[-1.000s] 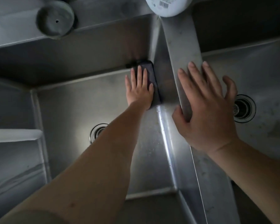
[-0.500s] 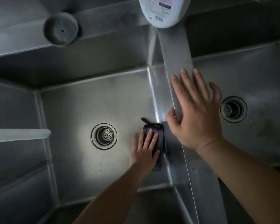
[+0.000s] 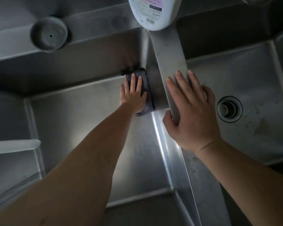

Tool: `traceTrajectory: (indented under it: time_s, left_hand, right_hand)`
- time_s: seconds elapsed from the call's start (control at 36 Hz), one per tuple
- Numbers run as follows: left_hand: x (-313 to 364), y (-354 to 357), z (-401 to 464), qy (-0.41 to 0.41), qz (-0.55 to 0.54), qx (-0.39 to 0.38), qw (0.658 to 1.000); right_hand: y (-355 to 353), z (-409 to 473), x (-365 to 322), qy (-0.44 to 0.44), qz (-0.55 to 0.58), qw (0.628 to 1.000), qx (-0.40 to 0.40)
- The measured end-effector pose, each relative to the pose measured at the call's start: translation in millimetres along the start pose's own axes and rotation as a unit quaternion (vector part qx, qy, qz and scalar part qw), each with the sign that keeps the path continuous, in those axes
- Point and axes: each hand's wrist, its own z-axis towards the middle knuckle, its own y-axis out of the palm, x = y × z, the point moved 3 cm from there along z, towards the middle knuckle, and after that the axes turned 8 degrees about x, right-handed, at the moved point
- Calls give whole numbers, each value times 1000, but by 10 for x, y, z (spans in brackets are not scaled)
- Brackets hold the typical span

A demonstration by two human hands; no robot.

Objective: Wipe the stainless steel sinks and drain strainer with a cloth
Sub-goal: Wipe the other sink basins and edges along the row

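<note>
1. The left hand (image 3: 133, 97) lies flat with straight fingers, pressing a dark cloth (image 3: 145, 95) onto the floor of the left sink (image 3: 75, 115), in the far corner where the back wall meets the divider.
2. The right hand (image 3: 193, 111) is also relaxed and spread, palm resting on the divider (image 3: 170, 54) between the two basins, thumb hooked over its left edge; it grasps nothing.
3. At 3 o'clock from the right hand, the drain strainer (image 3: 229, 109) sits in the floor of the right sink (image 3: 252, 79), which shows pale specks and smears around it.
4. At 12 o'clock, a white bottle (image 3: 153, 12) stands at the far end of the divider. At 10 o'clock, a round grey cap (image 3: 49, 34) rests on the back ledge.
5. The left forearm covers the left sink's drain.
6. Half a second ago the cloth was near the front of the basin beside the visible drain; it has since slid along the divider wall to the far corner. The right hand has kept its place.
</note>
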Motion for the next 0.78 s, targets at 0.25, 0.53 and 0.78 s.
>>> traceTrajectory:
  time_s: [0.25, 0.53, 0.78]
  left_hand:
    - [102, 258, -670, 59, 40, -31, 997]
    - [157, 928, -2446, 286, 67, -77, 953]
    - [-446, 908, -2876, 559, 198, -104, 799]
  right_hand:
    - [-27, -37, -29, 13, -46, 999, -1]
    - [-224, -1323, -449, 81, -36, 996, 27]
    - [-150, -2783, -669, 283, -43, 958, -14]
